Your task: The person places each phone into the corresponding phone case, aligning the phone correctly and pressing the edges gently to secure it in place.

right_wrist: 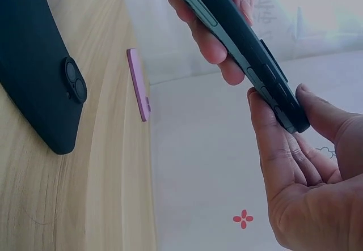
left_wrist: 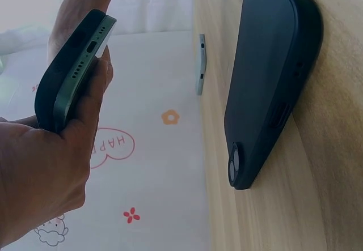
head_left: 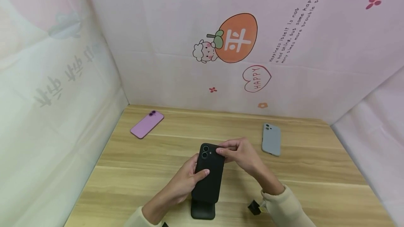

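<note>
Raised above the table is a phone (left_wrist: 79, 72) with a pale green metal edge, and a black phone case (head_left: 209, 181) lies over its back. Along the port end the case and phone edge stand slightly apart. My left hand (head_left: 184, 181) grips the lower left side, thumb across the case's back. At the camera-end corner my right hand (head_left: 243, 155) pinches case and phone between thumb and fingers. Beneath them on the table lies another black phone-shaped piece (head_left: 203, 211) with a two-lens camera surround (right_wrist: 75, 80); whether a phone is inside it cannot be seen.
A pink phone (head_left: 147, 124) lies at the back left of the wooden table (head_left: 309, 171). A pale grey-blue phone or case (head_left: 271, 139) rests at the back right. Printed fabric (head_left: 176, 62) hangs behind and on both sides. A small black object (head_left: 254, 207) is beside the right sleeve.
</note>
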Demonstrator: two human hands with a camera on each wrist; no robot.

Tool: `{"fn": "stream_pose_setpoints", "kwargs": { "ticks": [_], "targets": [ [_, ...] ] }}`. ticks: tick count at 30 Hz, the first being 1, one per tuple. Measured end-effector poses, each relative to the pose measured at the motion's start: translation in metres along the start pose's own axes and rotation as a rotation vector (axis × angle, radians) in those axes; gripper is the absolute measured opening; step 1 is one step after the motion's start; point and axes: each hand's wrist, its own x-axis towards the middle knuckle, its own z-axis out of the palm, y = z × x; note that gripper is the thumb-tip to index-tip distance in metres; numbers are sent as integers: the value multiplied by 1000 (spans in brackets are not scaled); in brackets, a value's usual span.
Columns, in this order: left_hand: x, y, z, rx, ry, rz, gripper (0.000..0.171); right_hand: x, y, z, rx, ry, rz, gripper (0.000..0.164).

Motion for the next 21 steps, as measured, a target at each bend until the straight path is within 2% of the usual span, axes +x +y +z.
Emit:
{"fn": "stream_pose_setpoints", "kwargs": {
  "ticks": [15,21],
  "targets": [
    [-3,3,-5,17,-31,-20,54,4,2,0,45,-28,-26,26],
    [-2,6,-12,60,-79,-24,51,3,-3,1,19,-20,-24,24]
  ]
}}
